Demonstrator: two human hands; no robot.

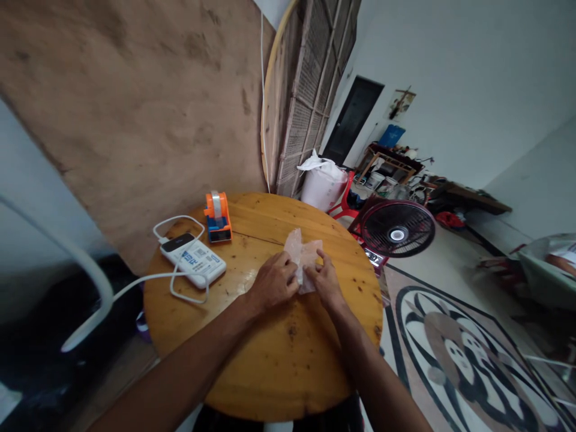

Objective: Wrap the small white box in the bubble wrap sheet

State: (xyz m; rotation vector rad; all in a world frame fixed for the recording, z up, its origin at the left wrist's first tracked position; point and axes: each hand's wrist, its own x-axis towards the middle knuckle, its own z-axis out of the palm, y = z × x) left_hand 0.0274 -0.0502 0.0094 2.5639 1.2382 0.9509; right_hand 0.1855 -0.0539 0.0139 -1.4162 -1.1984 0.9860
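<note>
The left hand and right hand pinch a crumpled plastic bag at the middle of the table, fingers curled tight. The bag's far end lies loose. The tape dispenser near the far edge stands untouched.

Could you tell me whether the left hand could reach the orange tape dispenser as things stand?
Probably yes: bare tabletop lies between the left hand and the tape dispenser, though that hand now pinches the pale plastic wrap.
</note>
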